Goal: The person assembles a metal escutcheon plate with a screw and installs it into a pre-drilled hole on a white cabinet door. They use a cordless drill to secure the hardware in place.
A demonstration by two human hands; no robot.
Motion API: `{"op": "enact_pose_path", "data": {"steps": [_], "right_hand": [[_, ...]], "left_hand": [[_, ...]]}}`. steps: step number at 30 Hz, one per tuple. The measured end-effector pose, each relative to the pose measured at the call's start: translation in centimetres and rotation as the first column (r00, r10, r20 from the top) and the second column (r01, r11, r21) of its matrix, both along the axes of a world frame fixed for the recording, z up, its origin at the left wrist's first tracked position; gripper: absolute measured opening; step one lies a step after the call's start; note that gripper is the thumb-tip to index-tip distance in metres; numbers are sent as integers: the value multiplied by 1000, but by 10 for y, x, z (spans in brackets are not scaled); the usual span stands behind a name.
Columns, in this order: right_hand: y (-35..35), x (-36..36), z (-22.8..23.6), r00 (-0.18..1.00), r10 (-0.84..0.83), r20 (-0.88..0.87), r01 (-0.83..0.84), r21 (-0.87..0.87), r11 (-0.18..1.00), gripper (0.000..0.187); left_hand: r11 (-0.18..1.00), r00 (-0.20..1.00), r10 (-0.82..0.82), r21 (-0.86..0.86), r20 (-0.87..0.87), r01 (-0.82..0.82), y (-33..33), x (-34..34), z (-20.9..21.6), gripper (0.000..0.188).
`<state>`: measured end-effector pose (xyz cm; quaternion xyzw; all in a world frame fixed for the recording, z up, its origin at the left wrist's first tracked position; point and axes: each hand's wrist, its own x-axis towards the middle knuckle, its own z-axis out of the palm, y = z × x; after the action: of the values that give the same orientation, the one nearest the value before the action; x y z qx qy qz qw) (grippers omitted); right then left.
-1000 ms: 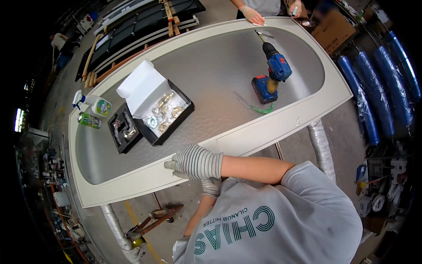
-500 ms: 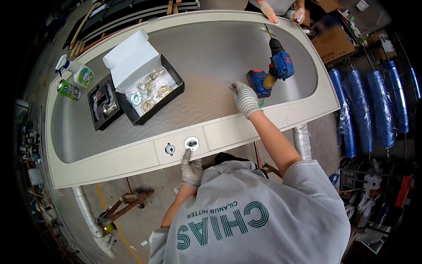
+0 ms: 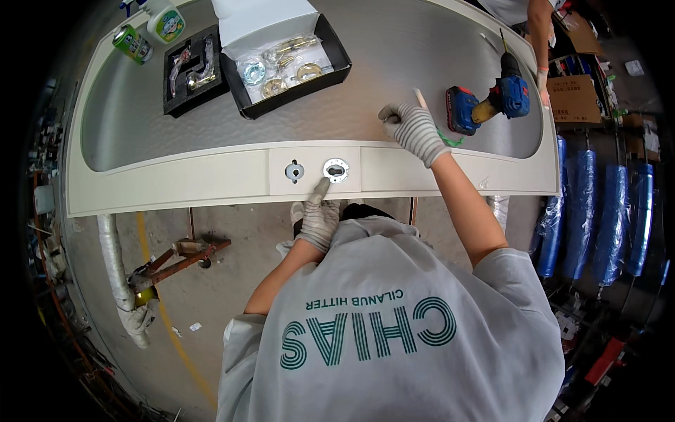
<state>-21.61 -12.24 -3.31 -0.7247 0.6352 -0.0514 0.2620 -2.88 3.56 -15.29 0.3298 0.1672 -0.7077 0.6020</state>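
Note:
A cream door panel with frosted glass lies flat before me. My left hand, in a striped glove, is at its near edge. One digit stretches onto the lower rim of a round metal plate; the other fingers are partly hidden at the edge. Beside that plate sits a smaller metal fitting. My right hand, also gloved, hovers over the glass with fingers curled into a pinch; anything inside is too small to make out. Behind it shows a pale stick, with a green piece nearby.
A blue cordless drill rests on the glass to the right. An open box of bagged metal parts and a black foam tray lie left, near a spray bottle and green can. Another person's arm reaches in at far right.
My right hand has drawn away from the drill, its fingers more curled. The left digit stays at the round plate. The view has shifted, and the other person's hands have left the far edge.

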Motion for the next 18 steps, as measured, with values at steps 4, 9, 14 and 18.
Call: {"op": "enact_pose_path", "data": {"steps": [4,9,14,18], "right_hand": [[68,28,3,880,-89,466,20,152,988,17],[103,50,-10,894,-1,448,14,-25,1000,18],[110,57,-29,901,14,434,46,-127,991,13],[109,61,-39,923,40,382,28,-172,985,12]], "left_hand": [[999,999,34,21,-8,-33,0,-1,12,36],[997,1000,-5,-74,-5,5,0,0,6,35],[996,998,-60,-70,10,60,0,1,8,32],[992,997,-77,-96,7,77,-1,2,9,31]]}}
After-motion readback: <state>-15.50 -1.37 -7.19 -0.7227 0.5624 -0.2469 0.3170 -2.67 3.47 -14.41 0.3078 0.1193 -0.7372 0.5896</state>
